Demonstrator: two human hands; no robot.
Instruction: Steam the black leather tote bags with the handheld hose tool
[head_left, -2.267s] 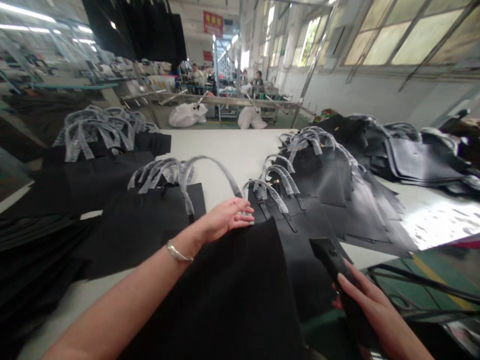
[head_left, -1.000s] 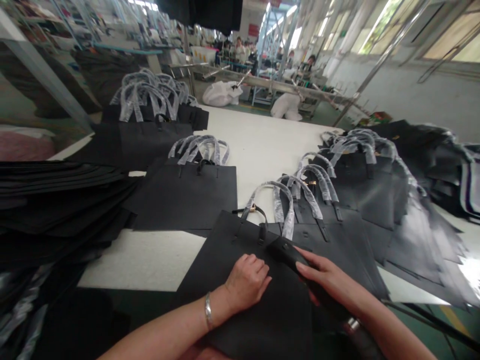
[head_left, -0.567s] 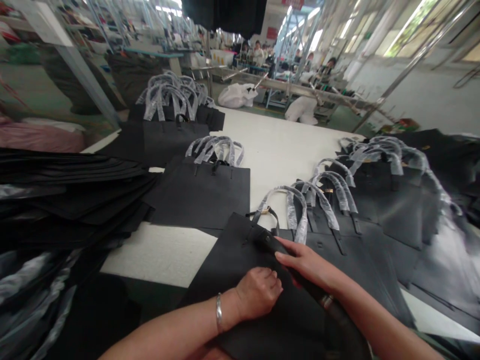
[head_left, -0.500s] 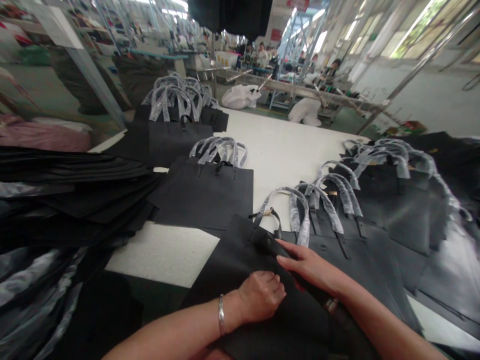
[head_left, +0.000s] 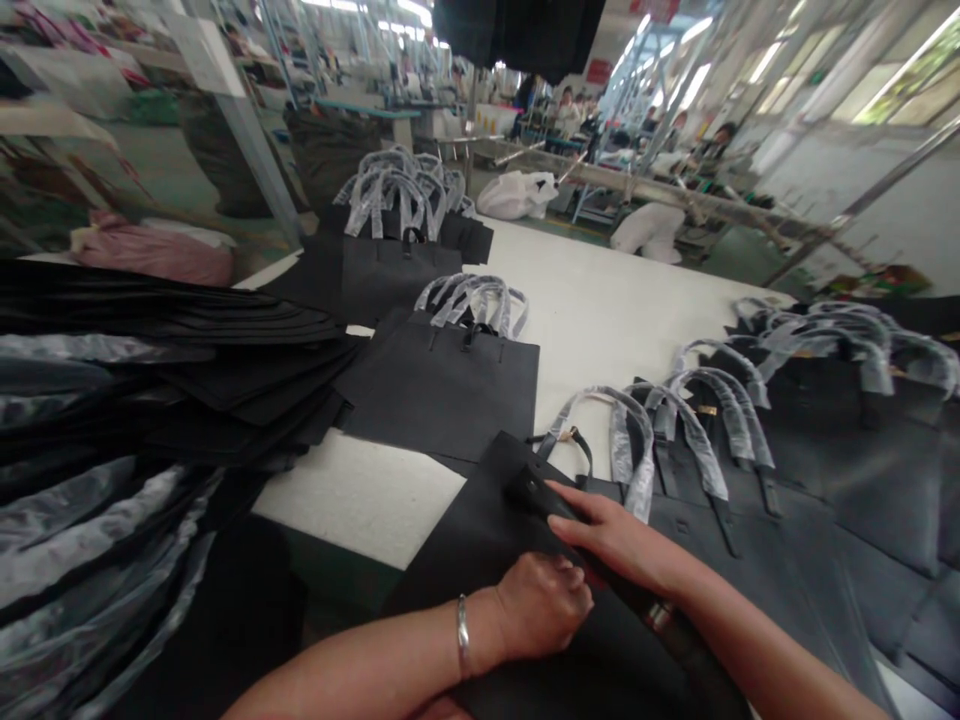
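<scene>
A black handbag [head_left: 480, 520] lies slanted in front of me on the work table, its clear-wrapped handle [head_left: 600, 395] standing up at the far end. My right hand [head_left: 615, 540] grips a long black strap [head_left: 536, 490] with a metal fitting, which runs across the bag toward my body. Just left of it, my left hand [head_left: 544, 605] rests over the bag as a closed fist. Whatever its fingers hold is hidden from view. A thin strap with a small metal clasp [head_left: 574, 435] hangs by the handle.
More black bags with wrapped handles [head_left: 712, 450] overlap on the right. Others [head_left: 450, 390] lie on the white table [head_left: 600, 275] ahead and farther back. A thick pile of black bags [head_left: 247, 370] stands at left. A metal post [head_left: 255, 140] rises behind it.
The view has turned left, so the scene sits farther right. Both hands keep nearly the same hold over the bag, and the strap stays in the right hand.
</scene>
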